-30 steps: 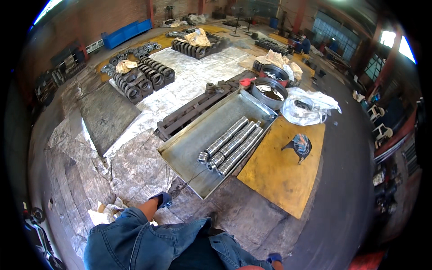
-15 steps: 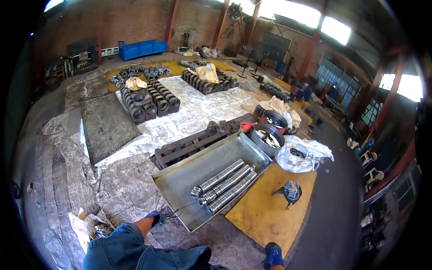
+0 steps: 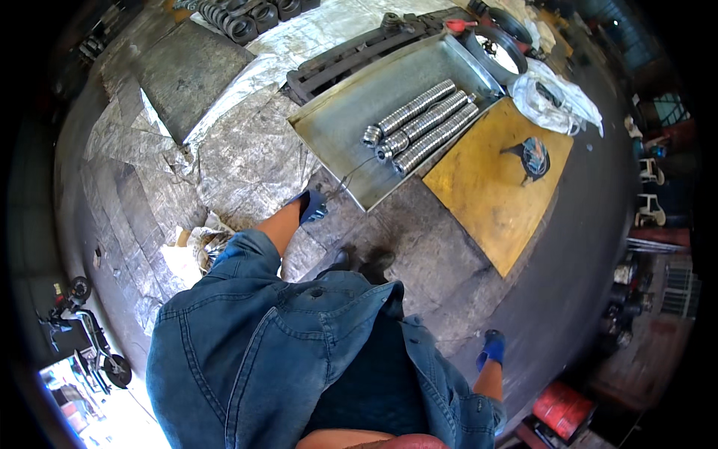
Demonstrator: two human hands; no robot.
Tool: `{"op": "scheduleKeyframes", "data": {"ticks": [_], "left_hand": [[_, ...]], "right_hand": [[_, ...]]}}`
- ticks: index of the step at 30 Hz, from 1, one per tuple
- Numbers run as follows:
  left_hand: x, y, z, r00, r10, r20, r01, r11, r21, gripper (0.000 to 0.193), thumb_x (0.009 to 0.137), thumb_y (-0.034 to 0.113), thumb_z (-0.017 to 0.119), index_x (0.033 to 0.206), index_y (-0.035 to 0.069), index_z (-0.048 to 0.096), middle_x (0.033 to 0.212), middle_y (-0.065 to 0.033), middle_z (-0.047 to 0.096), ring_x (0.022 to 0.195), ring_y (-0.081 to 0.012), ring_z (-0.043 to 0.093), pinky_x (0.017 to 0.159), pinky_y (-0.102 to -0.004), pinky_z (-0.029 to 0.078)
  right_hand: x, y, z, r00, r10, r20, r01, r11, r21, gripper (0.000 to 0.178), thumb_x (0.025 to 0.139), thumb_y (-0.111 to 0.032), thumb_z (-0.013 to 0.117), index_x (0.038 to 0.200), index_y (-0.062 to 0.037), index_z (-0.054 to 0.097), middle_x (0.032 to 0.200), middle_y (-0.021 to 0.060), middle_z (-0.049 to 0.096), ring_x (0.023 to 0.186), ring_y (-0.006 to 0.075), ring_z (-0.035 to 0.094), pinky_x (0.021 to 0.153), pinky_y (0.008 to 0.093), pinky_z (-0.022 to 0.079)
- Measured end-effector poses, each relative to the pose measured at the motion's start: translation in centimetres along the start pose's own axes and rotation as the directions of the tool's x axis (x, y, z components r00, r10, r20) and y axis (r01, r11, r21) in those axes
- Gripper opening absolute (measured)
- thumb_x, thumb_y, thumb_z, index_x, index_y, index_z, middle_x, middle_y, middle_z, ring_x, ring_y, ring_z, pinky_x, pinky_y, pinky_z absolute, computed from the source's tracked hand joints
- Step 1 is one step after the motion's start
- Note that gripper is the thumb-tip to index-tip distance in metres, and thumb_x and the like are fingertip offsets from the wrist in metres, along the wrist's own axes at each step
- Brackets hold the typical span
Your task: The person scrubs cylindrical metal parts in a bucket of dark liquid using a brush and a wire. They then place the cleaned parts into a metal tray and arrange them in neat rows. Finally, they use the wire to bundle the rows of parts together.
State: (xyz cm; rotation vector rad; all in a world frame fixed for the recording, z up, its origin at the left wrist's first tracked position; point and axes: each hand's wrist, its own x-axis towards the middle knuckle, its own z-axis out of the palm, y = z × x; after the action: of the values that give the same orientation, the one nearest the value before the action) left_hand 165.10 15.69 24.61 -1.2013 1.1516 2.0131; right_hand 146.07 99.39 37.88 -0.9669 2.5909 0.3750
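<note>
A shallow metal tray point(image 3: 336, 120) lies ahead of me, with several shiny metal rings point(image 3: 415, 108) packed in three long rows inside it. Near the tray's close corner, my left hand point(image 3: 313, 206), in a blue glove, is closed on a thin metal wire point(image 3: 345, 181) that stretches over the tray edge toward the rows. The wire's far end is hard to make out. Low on my right hangs my right hand point(image 3: 491, 349), also gloved in blue. Nothing shows in it, and its fingers look loosely apart. It is away from the tray.
A yellow board point(image 3: 479, 183) bears a small dark stand point(image 3: 534, 159). Beyond are a white sack point(image 3: 557, 97) and a dark round tub point(image 3: 497, 54). A dark metal frame point(image 3: 359, 56) borders the tray. Left of me sits a torn bag point(image 3: 196, 247); a red drum point(image 3: 562, 410) stands right.
My view has tipped down, so the tray appears higher and my jacket fills more of the picture. The rings keep their rows, and my left hand remains by the tray corner.
</note>
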Motion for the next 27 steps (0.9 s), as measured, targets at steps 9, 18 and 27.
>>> {"op": "scheduleKeyframes", "data": {"ticks": [9,18,27], "left_hand": [[-9.2,2.3,7.8,0.989,0.056,-0.134,-0.05,0.997,0.052,0.033,0.096,0.048,0.052,0.097,0.016,0.059,0.081,0.0001,0.067,0.067,-0.0125,0.06,0.06,-0.033,0.044],[-6.5,-6.8,12.8,0.976,0.15,-0.159,-0.167,0.981,-0.102,0.035,0.101,0.037,0.044,0.121,0.011,0.057,0.121,-0.0034,0.065,0.114,-0.0178,0.057,0.091,-0.0354,0.043],[-8.5,-24.2,10.7,0.937,-0.12,-0.328,0.03,0.963,-0.267,0.035,0.1,0.041,0.037,0.119,0.017,0.054,0.121,-0.0018,0.063,0.098,-0.0227,0.054,0.077,-0.0399,0.039]], "right_hand": [[-4.3,-7.6,-2.4,0.713,0.65,0.265,-0.514,0.227,0.827,0.021,0.091,-0.023,0.062,0.073,-0.0122,0.058,0.059,-0.0038,0.048,0.051,0.0067,0.037,0.046,0.029,0.028],[-11.7,-1.6,3.6,0.735,0.677,0.037,-0.25,0.22,0.943,0.028,0.094,-0.024,0.063,0.114,-0.0051,0.066,0.077,0.0009,0.064,0.057,0.0096,0.053,0.049,0.0252,0.043],[-22.5,3.2,4.0,0.747,0.578,0.329,0.07,-0.56,0.826,0.049,0.101,-0.039,0.05,0.142,-0.0132,0.048,0.132,0.0165,0.059,0.103,0.0268,0.063,0.082,0.0388,0.052]]}}
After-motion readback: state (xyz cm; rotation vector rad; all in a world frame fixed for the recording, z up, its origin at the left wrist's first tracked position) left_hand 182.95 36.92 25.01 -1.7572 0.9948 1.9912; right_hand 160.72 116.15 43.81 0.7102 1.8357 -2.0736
